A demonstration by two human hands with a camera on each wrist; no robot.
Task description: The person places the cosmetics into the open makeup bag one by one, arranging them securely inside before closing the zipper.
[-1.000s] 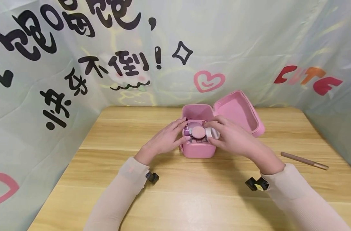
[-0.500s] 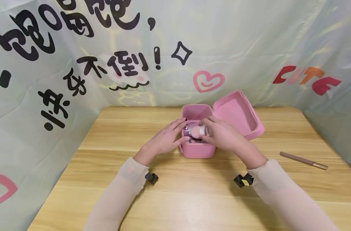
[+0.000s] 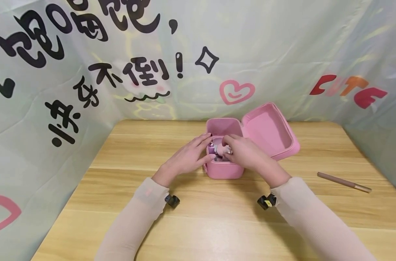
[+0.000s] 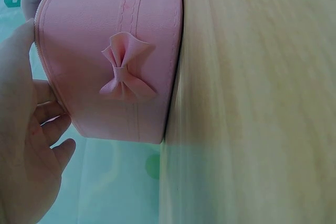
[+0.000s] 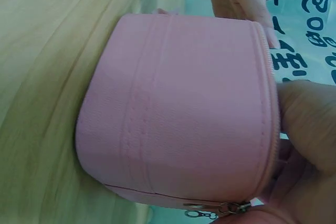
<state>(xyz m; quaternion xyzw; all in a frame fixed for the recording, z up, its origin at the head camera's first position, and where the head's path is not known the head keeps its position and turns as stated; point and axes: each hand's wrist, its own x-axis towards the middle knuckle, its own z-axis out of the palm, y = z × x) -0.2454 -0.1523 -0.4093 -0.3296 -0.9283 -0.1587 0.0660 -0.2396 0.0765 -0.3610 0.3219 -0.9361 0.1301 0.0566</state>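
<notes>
A pink vanity case (image 3: pixel 225 172) stands on the table, its lid thrown open to the right. My left hand (image 3: pixel 188 156) rests on the case's left rim, thumb towards the front and fingers towards the back. In the left wrist view, a pink bow (image 4: pixel 122 72) decorates the side below that hand. My right hand (image 3: pixel 248 152) reaches into the case and pinches a small white jar-like item (image 3: pixel 229 148), mostly covered by the fingers. Beside it inside lie a rounded pale-pink piece (image 3: pixel 220 150) and a purple bottle (image 3: pixel 211 148). Other contents are partly hidden by both hands.
The open lid (image 3: pixel 271 130) leans out behind my right hand. A slim brown pen-like stick (image 3: pixel 344 182) lies to the right on the wooden table (image 3: pixel 198 224). A printed cloth (image 3: pixel 282 50) hangs behind and at both sides. A zipper pull (image 5: pixel 231 208) dangles from the case.
My right hand has moved left and further into the case with the white jar-like item, which now shows less. My left hand has stayed on the rim.
</notes>
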